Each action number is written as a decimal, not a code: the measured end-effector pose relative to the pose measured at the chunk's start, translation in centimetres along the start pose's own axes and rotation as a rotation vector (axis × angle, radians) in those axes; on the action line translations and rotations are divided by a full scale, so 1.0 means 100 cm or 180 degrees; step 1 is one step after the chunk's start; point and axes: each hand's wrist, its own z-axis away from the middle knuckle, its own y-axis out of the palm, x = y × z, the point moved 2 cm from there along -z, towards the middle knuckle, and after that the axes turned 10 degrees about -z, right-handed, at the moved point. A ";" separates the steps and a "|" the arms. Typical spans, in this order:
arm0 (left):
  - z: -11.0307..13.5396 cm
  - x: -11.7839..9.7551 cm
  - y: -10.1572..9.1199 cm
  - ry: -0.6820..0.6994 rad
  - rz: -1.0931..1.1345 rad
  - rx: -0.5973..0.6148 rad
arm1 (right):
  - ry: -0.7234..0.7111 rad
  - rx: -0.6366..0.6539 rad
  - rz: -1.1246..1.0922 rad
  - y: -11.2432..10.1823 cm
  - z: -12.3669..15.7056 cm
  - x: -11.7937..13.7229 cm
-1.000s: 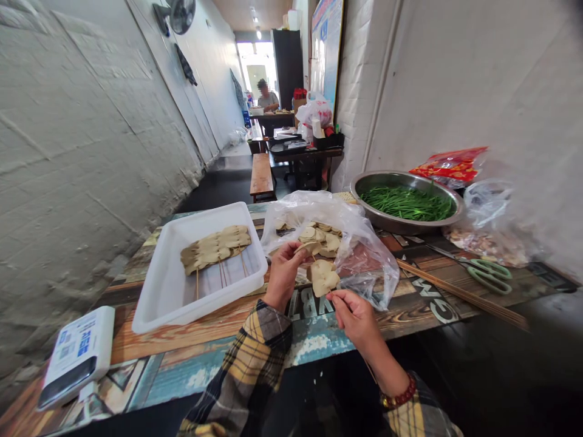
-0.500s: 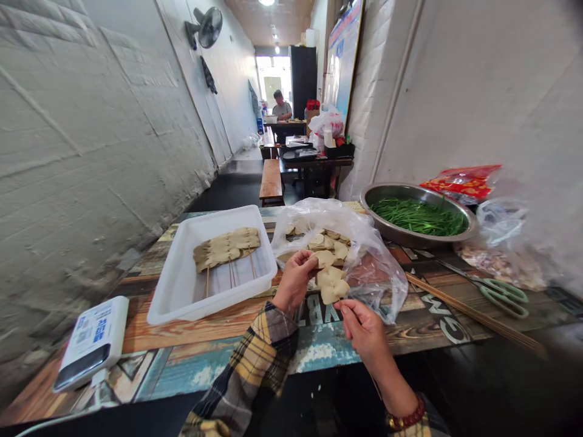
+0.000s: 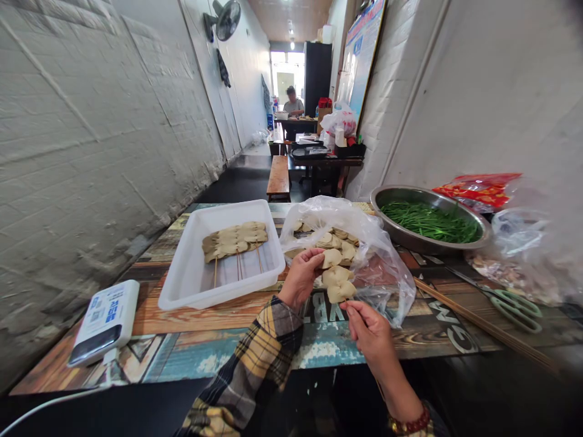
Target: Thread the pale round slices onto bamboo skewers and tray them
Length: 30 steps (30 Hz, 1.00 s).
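Observation:
My left hand (image 3: 304,276) pinches a thin, round beige slice (image 3: 332,258) between thumb and fingers. Just below it, several similar slices are threaded on a skewer (image 3: 338,284), whose stick my right hand (image 3: 371,331) grips. The held slice sits at the top of the threaded ones; whether the stick's tip has pierced it I cannot tell. Behind my hands a clear plastic bag (image 3: 387,273) lies open with many loose slices (image 3: 334,238) in it. To the left, a white plastic tray (image 3: 182,285) holds finished-looking skewers (image 3: 234,240) laid side by side.
At the right stand a steel bowl (image 3: 455,246) of green chives (image 3: 430,220), green-handled scissors (image 3: 517,309), a bundle of bare sticks (image 3: 478,318) and plastic bags (image 3: 519,230). A white device (image 3: 104,321) with a cable lies front left. A person (image 3: 294,106) sits far back.
The view has shifted slightly, so the table's things appear a little farther right. Both hands keep their holds on the slice and the skewer, with little movement between them.

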 end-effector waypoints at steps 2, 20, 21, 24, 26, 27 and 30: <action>0.000 0.001 0.000 -0.0013 -0.0028 -0.0012 | -0.0028 0.0009 0.0033 -0.001 -0.001 -0.001; 0.002 0.001 0.004 0.0143 -0.0628 -0.0024 | -0.0029 -0.0063 -0.0005 -0.001 -0.001 -0.005; 0.002 0.000 0.004 0.0160 -0.0613 -0.0032 | -0.0023 -0.0068 -0.0038 -0.001 -0.001 -0.005; 0.003 -0.001 0.004 0.0207 -0.0515 -0.0063 | -0.0007 -0.0067 -0.0112 -0.001 -0.001 -0.006; 0.003 -0.001 0.004 0.0225 -0.0487 -0.0077 | 0.0005 -0.0059 -0.0144 0.000 -0.001 -0.006; 0.003 -0.002 0.004 0.0231 -0.0485 -0.0083 | 0.0006 -0.0061 -0.0158 0.000 -0.002 -0.006; 0.003 -0.002 0.004 0.0238 -0.0494 -0.0097 | 0.0024 -0.0088 -0.0217 0.001 -0.002 -0.006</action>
